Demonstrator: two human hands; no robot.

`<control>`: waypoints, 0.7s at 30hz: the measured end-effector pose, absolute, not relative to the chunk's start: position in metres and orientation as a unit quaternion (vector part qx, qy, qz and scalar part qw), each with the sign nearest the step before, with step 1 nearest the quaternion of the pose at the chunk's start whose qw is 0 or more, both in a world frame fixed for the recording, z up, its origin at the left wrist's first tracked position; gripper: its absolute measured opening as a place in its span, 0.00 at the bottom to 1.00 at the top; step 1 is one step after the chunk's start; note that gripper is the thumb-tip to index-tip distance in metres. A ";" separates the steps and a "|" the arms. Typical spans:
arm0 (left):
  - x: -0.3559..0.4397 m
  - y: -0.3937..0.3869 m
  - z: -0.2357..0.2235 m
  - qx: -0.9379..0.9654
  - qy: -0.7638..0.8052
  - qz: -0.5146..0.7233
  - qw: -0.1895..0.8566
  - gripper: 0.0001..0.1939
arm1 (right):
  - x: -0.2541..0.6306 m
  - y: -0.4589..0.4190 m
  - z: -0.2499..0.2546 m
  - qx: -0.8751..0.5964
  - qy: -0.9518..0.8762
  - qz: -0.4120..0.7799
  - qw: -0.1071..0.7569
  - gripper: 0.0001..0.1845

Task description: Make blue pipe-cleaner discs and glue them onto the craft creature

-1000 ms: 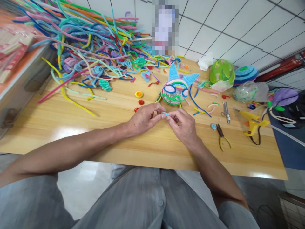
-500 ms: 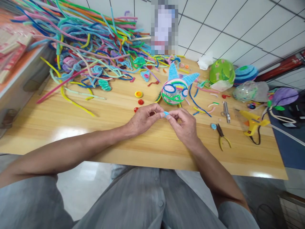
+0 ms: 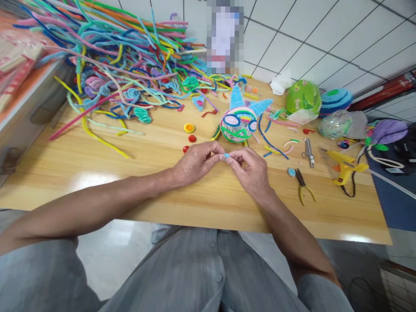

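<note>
A small light-blue coil of pipe cleaner is pinched between the fingertips of my left hand and my right hand. Both hands are closed on it, just above the table, and the fingers hide most of it. Directly behind them stands a round figure with blue pointed ears, ringed eyes and a green zigzag mouth. Left of the figure lie a yellow-orange coil and a red coil; another red one is close to my left hand.
Loose pipe cleaners heap at the back left, beside a box. At right lie a blue-and-white coil, pliers, scissors and a yellow glue gun. Behind them sit a green ball and a clear one.
Both hands stay in nearly the same place. Less of the light-blue coil shows between the fingertips now, and it appears slightly turned.
</note>
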State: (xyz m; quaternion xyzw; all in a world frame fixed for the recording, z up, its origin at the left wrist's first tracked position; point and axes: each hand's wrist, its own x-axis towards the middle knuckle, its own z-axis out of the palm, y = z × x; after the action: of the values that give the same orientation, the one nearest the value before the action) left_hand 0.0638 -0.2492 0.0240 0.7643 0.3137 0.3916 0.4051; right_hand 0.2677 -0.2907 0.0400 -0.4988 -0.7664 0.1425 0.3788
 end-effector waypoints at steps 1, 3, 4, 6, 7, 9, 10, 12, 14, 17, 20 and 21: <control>0.064 -0.250 0.023 0.752 0.319 0.394 0.421 0.09 | 0.267 -0.290 0.040 -0.501 -0.762 0.148 0.383 0.04; 0.065 -0.250 0.022 0.727 0.324 0.399 0.455 0.10 | 0.267 -0.290 0.041 -0.505 -0.754 0.160 0.389 0.04; 0.066 -0.251 0.021 0.717 0.325 0.401 0.469 0.11 | 0.267 -0.290 0.040 -0.506 -0.751 0.166 0.391 0.04; 0.067 -0.251 0.021 0.705 0.323 0.404 0.486 0.11 | 0.268 -0.289 0.040 -0.509 -0.747 0.171 0.393 0.04; 0.067 -0.251 0.021 0.705 0.321 0.404 0.487 0.10 | 0.268 -0.289 0.039 -0.507 -0.748 0.170 0.392 0.04; 0.066 -0.250 0.021 0.721 0.316 0.398 0.472 0.09 | 0.269 -0.289 0.038 -0.498 -0.759 0.158 0.388 0.05; 0.066 -0.250 0.022 0.735 0.312 0.393 0.456 0.08 | 0.270 -0.289 0.037 -0.493 -0.767 0.149 0.383 0.05; 0.065 -0.249 0.023 0.769 0.299 0.384 0.414 0.06 | 0.270 -0.289 0.036 -0.486 -0.780 0.132 0.372 0.05; 0.064 -0.248 0.023 0.796 0.287 0.381 0.373 0.05 | 0.270 -0.290 0.036 -0.486 -0.784 0.126 0.366 0.05; 0.064 -0.249 0.022 0.799 0.293 0.382 0.359 0.07 | 0.269 -0.290 0.037 -0.497 -0.774 0.138 0.367 0.04; 0.065 -0.249 0.019 0.774 0.305 0.396 0.389 0.08 | 0.268 -0.290 0.039 -0.505 -0.761 0.158 0.376 0.04; 0.066 -0.249 0.019 0.766 0.307 0.400 0.399 0.09 | 0.268 -0.289 0.040 -0.506 -0.758 0.164 0.378 0.04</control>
State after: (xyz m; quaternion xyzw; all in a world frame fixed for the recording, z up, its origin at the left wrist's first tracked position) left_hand 0.0657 -0.2494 0.0187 0.7659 0.3071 0.3998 0.3991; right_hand 0.2682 -0.2892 0.0398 -0.5056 -0.7579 0.1637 0.3784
